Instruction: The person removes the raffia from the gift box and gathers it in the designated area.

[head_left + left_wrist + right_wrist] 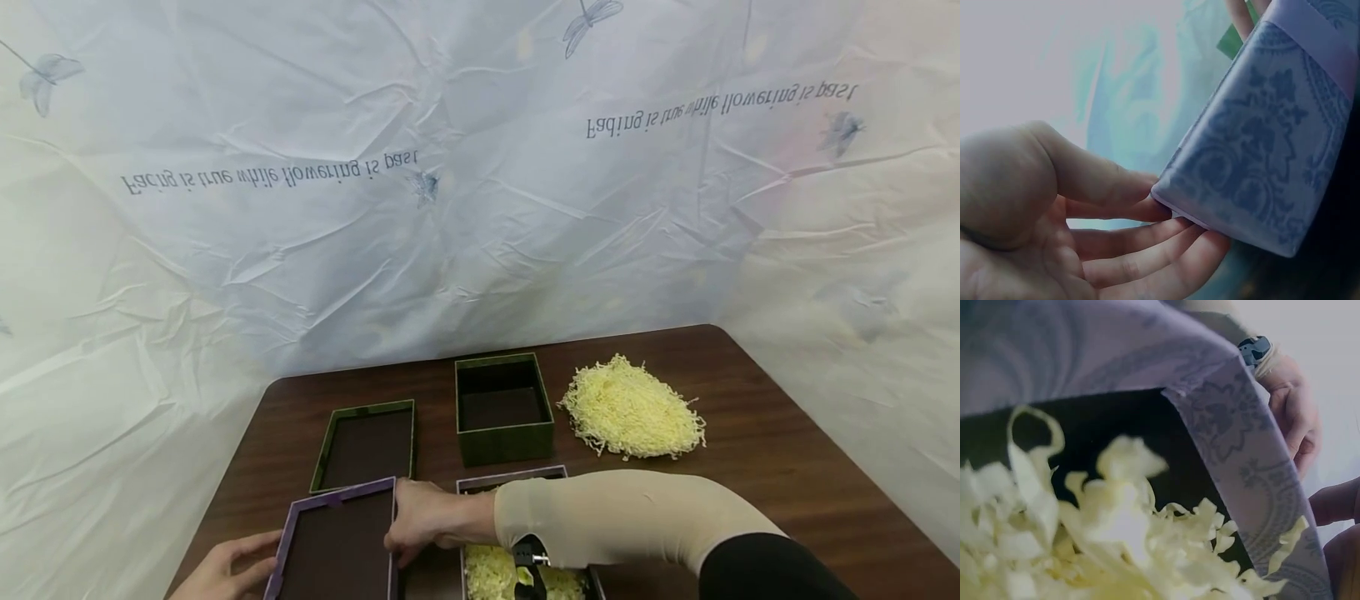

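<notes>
A purple box lid point(341, 542) is held between both hands with its dark hollow side facing up. My left hand point(232, 567) pinches its left edge; in the left wrist view, thumb and fingers meet at a corner of the patterned wall point(1254, 144). On the opposite edge, my right hand point(420, 512) grips with curled fingers. Under the right forearm stands a purple box point(517, 477), partly hidden, with yellow shredded paper point(487, 575) inside. Close up in the right wrist view, curly strips point(1122, 531) lie against that box's patterned wall point(1222, 419).
Behind the purple box is an open green box point(506, 443), with nothing seen inside. A green lid point(372, 450) lies hollow side up to its left. A loose heap of yellow shredded paper point(633, 408) sits at the back right of the brown table point(757, 442).
</notes>
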The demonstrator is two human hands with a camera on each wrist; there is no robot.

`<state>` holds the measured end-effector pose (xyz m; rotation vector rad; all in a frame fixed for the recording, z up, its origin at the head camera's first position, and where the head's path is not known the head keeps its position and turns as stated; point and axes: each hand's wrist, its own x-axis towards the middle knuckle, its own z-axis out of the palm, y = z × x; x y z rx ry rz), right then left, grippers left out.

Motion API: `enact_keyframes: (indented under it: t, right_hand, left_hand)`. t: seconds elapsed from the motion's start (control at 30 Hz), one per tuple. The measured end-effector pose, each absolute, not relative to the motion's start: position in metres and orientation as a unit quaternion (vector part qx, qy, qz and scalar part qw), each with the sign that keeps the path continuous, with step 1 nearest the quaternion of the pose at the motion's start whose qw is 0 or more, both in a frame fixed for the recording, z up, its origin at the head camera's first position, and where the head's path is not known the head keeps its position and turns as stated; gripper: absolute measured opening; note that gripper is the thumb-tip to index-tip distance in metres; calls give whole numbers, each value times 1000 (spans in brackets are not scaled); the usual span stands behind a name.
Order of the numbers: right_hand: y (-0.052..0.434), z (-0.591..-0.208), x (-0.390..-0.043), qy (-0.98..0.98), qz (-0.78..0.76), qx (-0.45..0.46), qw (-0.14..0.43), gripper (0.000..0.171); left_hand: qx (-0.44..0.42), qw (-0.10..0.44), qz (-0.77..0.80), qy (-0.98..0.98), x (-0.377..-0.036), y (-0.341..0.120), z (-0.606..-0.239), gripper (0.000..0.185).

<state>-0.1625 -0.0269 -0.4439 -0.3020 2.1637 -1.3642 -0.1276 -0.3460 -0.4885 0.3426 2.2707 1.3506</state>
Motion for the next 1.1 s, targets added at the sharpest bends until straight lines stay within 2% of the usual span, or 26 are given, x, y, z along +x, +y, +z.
enact_keyframes:
  t: [0.23, 0.53, 0.7, 0.93, 1.1]
  right_hand:
    - [-31, -447, -164, 810, -508, -110, 270, 36]
    - [-34, -449, -164, 871, -410, -135, 236, 31]
    - [-35, -448, -169, 893, -346, -147, 249, 39]
    - [-38, -450, -175, 912, -267, -177, 255, 29]
    - [-39, -453, -174, 906, -271, -170, 275, 27]
  left_hand:
    - [101, 224, 491, 836, -127, -348, -493, 61]
    - [104, 209, 448, 863, -126, -347, -496, 56]
    - [77, 222, 457, 858, -128, -345, -496, 63]
    - [59, 243, 492, 834, -130, -342, -498, 63]
    - [63, 245, 491, 834, -130, -342, -498, 63]
